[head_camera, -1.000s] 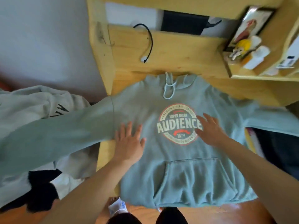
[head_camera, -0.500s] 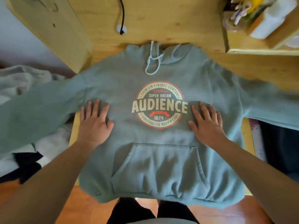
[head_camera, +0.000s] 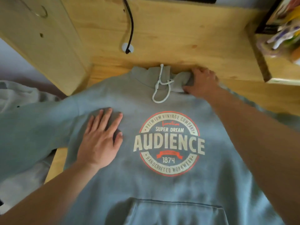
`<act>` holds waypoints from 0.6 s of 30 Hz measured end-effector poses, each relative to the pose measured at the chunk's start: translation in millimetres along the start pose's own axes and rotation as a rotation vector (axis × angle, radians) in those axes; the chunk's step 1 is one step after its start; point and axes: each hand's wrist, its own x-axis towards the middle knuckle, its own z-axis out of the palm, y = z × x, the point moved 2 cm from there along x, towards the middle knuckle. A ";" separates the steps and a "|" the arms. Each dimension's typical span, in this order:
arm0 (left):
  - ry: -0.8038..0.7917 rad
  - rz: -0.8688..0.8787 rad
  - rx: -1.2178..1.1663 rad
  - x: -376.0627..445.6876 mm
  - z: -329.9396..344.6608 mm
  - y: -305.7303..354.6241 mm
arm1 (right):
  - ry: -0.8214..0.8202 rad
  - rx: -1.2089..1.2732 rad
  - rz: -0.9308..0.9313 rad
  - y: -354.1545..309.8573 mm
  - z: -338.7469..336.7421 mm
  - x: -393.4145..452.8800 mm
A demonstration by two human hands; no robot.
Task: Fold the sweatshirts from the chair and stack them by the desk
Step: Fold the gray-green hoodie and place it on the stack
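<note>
A grey-green hooded sweatshirt [head_camera: 162, 189] with a round "AUDIENCE" print lies face up on the wooden desk [head_camera: 113, 73], its sleeves hanging off both sides. My left hand [head_camera: 100, 140] presses flat on the chest, left of the print, fingers straight. At the collar my right hand [head_camera: 200, 83] grips the bunched hood [head_camera: 181, 82], fingers curled round the fabric beside the white drawstring [head_camera: 160, 88]. The lower hem is out of view.
A black cable [head_camera: 130, 25] runs down the desk's back panel into a white grommet. A wooden side shelf [head_camera: 259, 62] with blurred small items stands at the right. More pale clothing [head_camera: 24, 93] lies at the left, beyond the desk edge.
My right hand left the chest and moved up to the collar, where it took hold of the hood. The left hand slid slightly up the chest. The view came closer.
</note>
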 end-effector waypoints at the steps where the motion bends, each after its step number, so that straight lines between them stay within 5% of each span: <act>1: 0.002 0.000 0.004 0.5 0.4 -0.2 | -0.081 -0.031 0.000 0.5 7.2 6.1; 10: -0.036 -0.006 0.015 -0.4 -2.2 0.5 | -0.253 0.089 -0.016 -1.5 -4.0 11.7; 13: -0.027 -0.001 0.002 0.0 -5.0 1.0 | 0.083 0.066 -0.115 -6.9 -35.1 -13.9; 16: 0.012 -0.005 -0.076 1.3 -6.6 -0.3 | 0.644 0.153 -0.455 0.8 -67.8 -81.1; 18: 0.111 -0.036 -0.302 0.4 -6.6 -7.5 | 0.799 0.098 -0.623 11.5 -62.7 -139.1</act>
